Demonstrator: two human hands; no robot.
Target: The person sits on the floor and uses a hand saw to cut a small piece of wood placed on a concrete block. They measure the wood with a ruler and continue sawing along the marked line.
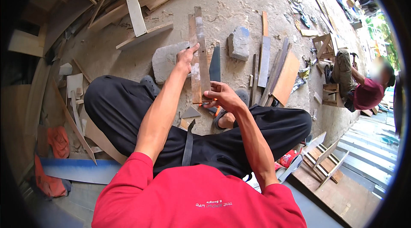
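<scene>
Two narrow wooden strips, a paint-stained one [195, 71] and a greyish one [201, 35], lie side by side between my hands, pointing away from me. My left hand [186, 58] is closed around their left side near the middle. Lower down, my right hand [225, 97] pinches the greyish strip near its near end. A handsaw [215, 66] with a dark blade lies behind and right of the strips; its orange and black handle is partly hidden by my right hand. Left of the strips stands a rough concrete block [165, 62], partly covered by my left hand and forearm.
Another concrete block [239, 44] sits beyond the saw. Several boards [286, 78] lie to the right, and more planks [135, 7] at the far left. A person [367, 91] holding a hammer sits at the far right. A blue-edged metal sheet [81, 170] lies at lower left.
</scene>
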